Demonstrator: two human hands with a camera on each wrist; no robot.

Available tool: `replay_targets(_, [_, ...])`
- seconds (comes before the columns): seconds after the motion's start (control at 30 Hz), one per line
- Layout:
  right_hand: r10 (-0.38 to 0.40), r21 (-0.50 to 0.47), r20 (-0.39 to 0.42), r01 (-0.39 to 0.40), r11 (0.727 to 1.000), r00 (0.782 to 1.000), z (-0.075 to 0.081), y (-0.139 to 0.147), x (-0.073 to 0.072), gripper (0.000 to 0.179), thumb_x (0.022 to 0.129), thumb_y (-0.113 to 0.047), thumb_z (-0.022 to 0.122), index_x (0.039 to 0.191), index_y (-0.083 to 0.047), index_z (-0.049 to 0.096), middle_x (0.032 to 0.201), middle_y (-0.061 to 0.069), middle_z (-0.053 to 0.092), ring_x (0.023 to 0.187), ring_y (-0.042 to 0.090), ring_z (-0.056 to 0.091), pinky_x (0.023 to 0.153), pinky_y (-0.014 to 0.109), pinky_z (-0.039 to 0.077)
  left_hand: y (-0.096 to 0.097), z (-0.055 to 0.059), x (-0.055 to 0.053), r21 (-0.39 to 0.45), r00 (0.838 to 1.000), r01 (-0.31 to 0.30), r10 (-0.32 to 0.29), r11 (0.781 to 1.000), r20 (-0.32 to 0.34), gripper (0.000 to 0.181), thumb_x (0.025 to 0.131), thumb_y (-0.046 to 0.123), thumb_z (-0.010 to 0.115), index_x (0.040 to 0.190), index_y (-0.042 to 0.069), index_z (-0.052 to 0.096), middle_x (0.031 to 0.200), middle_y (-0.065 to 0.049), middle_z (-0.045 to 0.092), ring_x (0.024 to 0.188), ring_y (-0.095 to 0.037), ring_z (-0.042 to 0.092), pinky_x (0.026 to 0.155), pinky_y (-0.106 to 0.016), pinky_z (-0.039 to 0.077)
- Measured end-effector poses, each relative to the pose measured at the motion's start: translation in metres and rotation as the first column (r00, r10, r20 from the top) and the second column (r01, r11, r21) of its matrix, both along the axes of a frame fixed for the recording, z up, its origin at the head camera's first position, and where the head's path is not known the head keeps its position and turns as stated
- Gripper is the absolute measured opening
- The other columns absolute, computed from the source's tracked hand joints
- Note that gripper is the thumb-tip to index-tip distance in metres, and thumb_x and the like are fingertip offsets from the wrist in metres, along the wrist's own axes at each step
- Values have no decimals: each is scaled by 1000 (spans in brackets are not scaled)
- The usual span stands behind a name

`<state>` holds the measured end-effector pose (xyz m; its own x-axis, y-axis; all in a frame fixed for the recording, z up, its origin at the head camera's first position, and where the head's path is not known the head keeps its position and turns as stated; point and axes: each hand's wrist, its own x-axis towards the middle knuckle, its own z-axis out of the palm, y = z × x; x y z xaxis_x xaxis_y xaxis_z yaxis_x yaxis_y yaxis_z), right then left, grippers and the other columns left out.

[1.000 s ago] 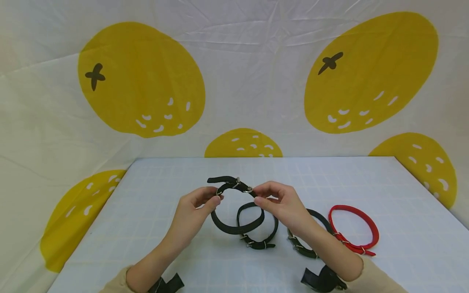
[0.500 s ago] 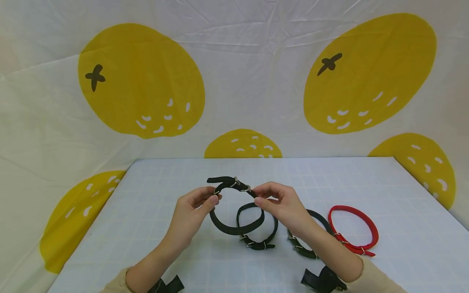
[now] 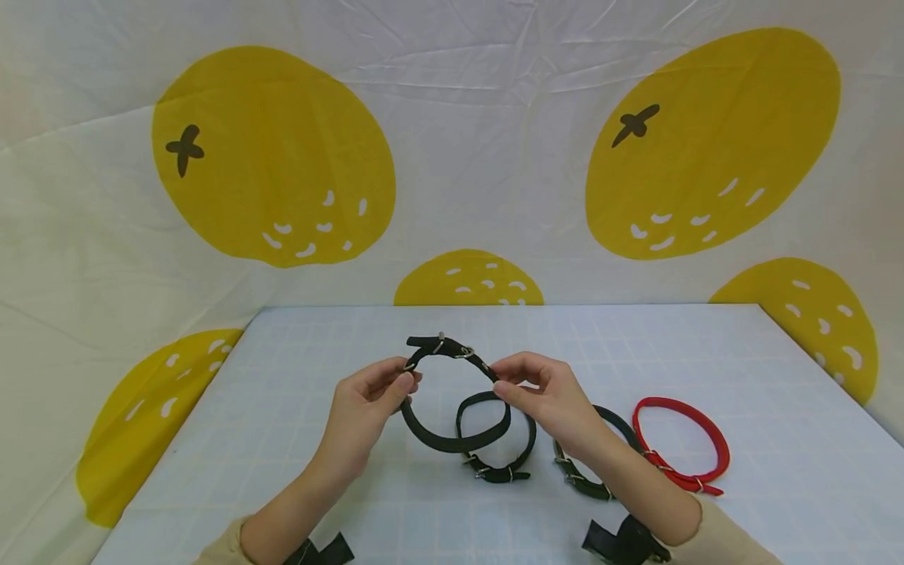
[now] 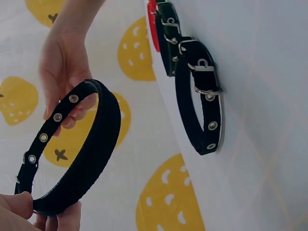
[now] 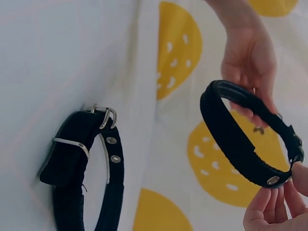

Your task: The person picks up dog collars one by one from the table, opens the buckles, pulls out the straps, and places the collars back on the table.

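A black buckled collar [image 3: 455,443] is held up in a loop over the table, its metal buckle and strap tail at the far side. My left hand [image 3: 362,404] pinches its left side between thumb and fingers, while my right hand [image 3: 547,392] pinches the right side. Eyelets line part of the collar [image 4: 57,117] in the left wrist view. Behind and below it in the head view, a second black collar [image 3: 497,474] lies buckled on the table. A dark green collar [image 3: 589,486] sits partly hidden by my right forearm, beside a red collar [image 3: 720,447].
The white table [image 3: 311,329] carries a faint grid pattern. Beyond it hangs a white cloth [image 3: 487,157] printed with yellow fruit shapes. Black pieces, a left one [image 3: 332,549] and a right one [image 3: 627,541], show near my forearms at the bottom edge.
The held collar has turned slightly, its buckle shifting a little left and its tail looking shorter. My left hand has drifted slightly left; my right hand has barely moved.
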<state>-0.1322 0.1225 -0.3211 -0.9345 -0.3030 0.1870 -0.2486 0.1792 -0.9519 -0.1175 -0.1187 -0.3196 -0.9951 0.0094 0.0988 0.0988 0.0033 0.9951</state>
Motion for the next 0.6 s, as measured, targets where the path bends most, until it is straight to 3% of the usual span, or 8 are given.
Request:
replay_targets(0.3, [-14,6,34,14,1000,999,1,3,1,25,88,-9,64,111,1,62,98,13,61,92,23,55,78,31,49,1,2,-1,71,998,-9,4,997,61,27,90,0,58,115,-10,56,99,-14,67,86,-15,65,78,-28,53])
replay_targets(0.6, [67,131,6,-67,989,998,18,4,-9,32,89,-16,64,115,1,62,104,10,66,95,22,57,82,33,50,5,-6,-1,48,998,38,-41,998,51,25,88,1,62,111,-6,59,102,-17,67,91,-22,65,78,-28,53])
